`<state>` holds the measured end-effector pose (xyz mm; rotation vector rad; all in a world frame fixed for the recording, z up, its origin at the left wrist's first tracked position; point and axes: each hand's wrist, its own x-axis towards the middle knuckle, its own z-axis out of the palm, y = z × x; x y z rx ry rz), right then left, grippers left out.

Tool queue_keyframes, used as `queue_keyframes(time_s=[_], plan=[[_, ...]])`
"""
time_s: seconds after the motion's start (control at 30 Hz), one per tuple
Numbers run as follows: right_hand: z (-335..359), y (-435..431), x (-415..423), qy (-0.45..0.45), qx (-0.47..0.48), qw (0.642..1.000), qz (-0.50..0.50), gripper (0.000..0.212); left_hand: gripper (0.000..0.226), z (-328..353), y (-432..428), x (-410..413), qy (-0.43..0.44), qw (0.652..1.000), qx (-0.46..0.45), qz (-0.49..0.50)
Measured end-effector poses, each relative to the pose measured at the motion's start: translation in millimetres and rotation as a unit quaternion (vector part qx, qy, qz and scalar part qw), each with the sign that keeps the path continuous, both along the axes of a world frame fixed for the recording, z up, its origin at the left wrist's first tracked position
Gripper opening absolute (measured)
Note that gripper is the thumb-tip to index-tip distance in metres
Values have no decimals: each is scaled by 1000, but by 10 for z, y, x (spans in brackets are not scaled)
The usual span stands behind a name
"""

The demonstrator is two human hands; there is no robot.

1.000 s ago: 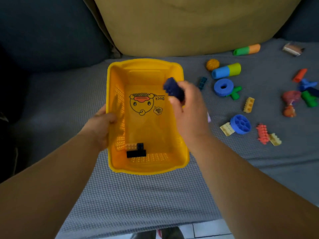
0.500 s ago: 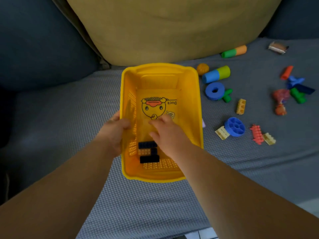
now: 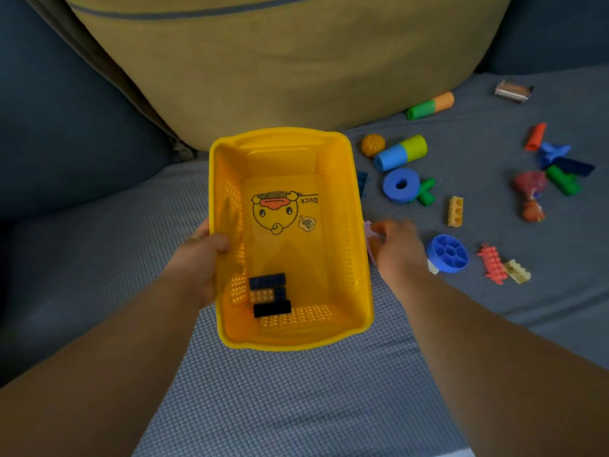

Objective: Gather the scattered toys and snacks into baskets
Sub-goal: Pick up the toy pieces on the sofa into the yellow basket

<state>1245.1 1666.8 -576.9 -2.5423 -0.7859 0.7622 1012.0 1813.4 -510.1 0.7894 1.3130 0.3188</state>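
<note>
A yellow basket with a duck print sits on the grey sofa seat. Dark blue, orange and black bricks lie in its near left corner. My left hand grips the basket's left rim, thumb inside. Just outside the right wall, my right hand is blurred, its fingers curled against a pale lilac piece; whether it holds the piece is unclear. Beside that hand lies a blue wheel.
Toys are scattered to the right: a blue ring, a blue-green cylinder, an orange ball, a yellow brick, a red spiky piece, a wrapped snack. A tan cushion leans behind the basket.
My right hand carried a dark blue brick into the basket, left it on the other bricks, then came out over the right wall to the lilac piece. The left hand kept its grip.
</note>
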Motion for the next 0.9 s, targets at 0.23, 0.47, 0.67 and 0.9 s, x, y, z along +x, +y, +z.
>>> queue_keyframes(time_s=[0.23, 0.47, 0.67, 0.9], plan=[[-352, 32, 100, -3, -55, 998, 33, 49, 40, -84, 20, -25, 19, 1000, 2, 15], [288, 268, 266, -56, 211, 971, -100, 55, 42, -10, -84, 146, 12, 999, -3, 36], [834, 556, -228, -138, 290, 933, 162, 42, 39, 129, -236, 440, -13, 999, -13, 38], [313, 368, -595, -71, 21, 929, 362, 49, 46, 146, -304, 510, -23, 999, 0, 26]])
